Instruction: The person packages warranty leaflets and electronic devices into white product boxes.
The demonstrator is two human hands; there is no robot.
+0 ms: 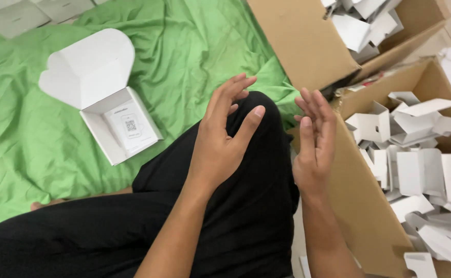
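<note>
Black-trousered knee (246, 206) nearest the lens. Above it, left hand (220, 139) and right hand (315, 144), both empty, fingers loosely spread, palms facing, apart. Just right of the right hand, cardboard carton (364, 206) heaped with folded white box blanks (416, 170). Well left on green cloth (30, 154), small white box (120, 126), lid up, card insert inside, long axis slanting toward upper left.

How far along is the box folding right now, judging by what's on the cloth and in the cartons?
Done: one white box stands folded on the green cloth, lid open, a card inside. In hand: nothing; the left hand and right hand are both empty and open above the lap. Left: the cardboard carton at the right holds many unfolded white box blanks, and a second carton holds more.
</note>
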